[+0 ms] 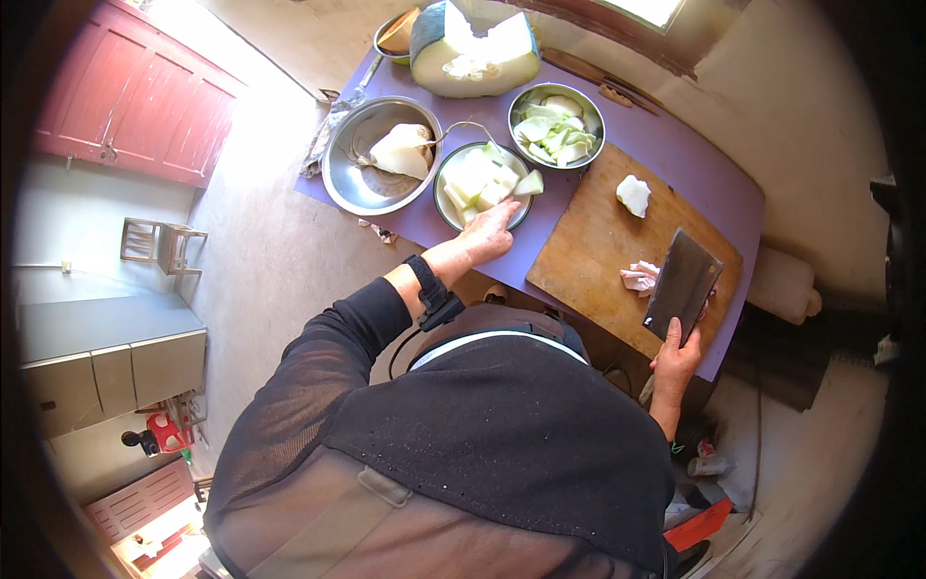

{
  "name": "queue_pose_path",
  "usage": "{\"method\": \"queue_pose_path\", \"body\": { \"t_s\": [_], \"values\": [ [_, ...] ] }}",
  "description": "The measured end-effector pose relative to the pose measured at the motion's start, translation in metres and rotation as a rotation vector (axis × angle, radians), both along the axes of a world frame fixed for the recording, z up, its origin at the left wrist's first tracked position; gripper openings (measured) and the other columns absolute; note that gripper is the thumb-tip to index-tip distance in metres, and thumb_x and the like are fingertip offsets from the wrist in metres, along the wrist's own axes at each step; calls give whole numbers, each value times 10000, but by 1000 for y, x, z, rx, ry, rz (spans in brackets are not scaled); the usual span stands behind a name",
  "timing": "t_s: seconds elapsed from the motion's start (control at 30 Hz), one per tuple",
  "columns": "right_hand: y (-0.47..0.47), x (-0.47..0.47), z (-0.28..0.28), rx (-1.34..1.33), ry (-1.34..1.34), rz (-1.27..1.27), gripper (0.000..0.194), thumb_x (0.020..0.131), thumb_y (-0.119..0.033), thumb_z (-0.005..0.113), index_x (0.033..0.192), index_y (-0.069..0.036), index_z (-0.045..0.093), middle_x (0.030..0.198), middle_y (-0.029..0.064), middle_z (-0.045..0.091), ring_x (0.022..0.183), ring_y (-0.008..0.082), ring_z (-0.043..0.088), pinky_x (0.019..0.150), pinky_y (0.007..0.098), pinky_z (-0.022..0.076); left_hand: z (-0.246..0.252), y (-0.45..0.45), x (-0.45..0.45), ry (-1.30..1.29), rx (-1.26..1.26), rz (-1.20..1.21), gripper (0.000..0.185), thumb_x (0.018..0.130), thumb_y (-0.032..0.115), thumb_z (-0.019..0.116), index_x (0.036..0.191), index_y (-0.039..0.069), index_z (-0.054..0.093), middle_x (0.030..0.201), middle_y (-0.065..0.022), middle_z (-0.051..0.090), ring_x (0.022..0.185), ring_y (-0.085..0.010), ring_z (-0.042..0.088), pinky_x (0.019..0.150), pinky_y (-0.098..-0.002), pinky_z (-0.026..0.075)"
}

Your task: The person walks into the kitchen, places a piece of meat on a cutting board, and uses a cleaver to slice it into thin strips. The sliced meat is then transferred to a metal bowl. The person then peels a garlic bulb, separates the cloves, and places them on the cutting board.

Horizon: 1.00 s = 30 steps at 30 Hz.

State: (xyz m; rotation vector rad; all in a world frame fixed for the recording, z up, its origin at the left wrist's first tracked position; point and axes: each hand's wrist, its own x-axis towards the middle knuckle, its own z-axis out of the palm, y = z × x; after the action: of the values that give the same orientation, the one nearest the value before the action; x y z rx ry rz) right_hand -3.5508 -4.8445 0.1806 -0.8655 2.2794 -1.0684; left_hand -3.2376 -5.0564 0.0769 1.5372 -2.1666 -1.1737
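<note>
My left hand (492, 233) is at the near rim of an enamel bowl (443, 206), its fingertips against pale melon chunks (481, 177) heaped inside. One chunk with a green edge (529, 184) leans out over the bowl's right side. Whether the fingers grip anything is hidden. In my right hand (676, 362) is a cleaver (684, 282), its broad dark blade over the right part of a wooden cutting board (586, 239). Pinkish-white slices (639, 278), perhaps meat, lie partly under the blade. Farther back on the board rests a white piece (634, 195).
On the purple-covered table (669, 152) stand a steel basin (340, 174) with a rooted white vegetable (405, 150), a steel bowl (515, 108) of green-white peelings (557, 134), and a large cut winter melon (474, 69). Behind is a bowl with an orange wedge (399, 32).
</note>
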Motion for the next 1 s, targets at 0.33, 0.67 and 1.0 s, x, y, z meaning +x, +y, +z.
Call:
{"method": "queue_pose_path", "body": {
  "t_s": [0.33, 0.67, 1.0],
  "values": [
    [0, 9, 2, -38, 7, 9, 333, 1003, -316, 598, 1118, -4, 598, 709, 41, 592, 435, 117, 471, 389, 285, 395, 21, 7, -7, 9, -227, -57, 406, 828, 38, 549, 1228, 50, 617, 1263, -147, 618, 1097, -342, 612, 960, -403, 499],
    [6, 0, -9, -78, 6, 40, 417, 998, -341, 603, 1235, 2, 570, 622, 6, 535, 383, 78, 438, 351, 250, 371, 14, -31, -50, -556, -931, -120, 308, 832, 181, 551, 1117, 86, 618, 943, -82, 610, 953, -262, 557, 824, -399, 431],
    [21, -6, -1, -16, -52, 1, 361, 1010, -328, 584, 1149, 5, 584, 757, 54, 620, 455, 122, 480, 404, 287, 393, 3, -54, -63, -620, -619, -84, 179, 832, 153, 596, 1000, 101, 629, 949, -124, 626, 949, -300, 629, 736, -426, 542]
  ]
}}
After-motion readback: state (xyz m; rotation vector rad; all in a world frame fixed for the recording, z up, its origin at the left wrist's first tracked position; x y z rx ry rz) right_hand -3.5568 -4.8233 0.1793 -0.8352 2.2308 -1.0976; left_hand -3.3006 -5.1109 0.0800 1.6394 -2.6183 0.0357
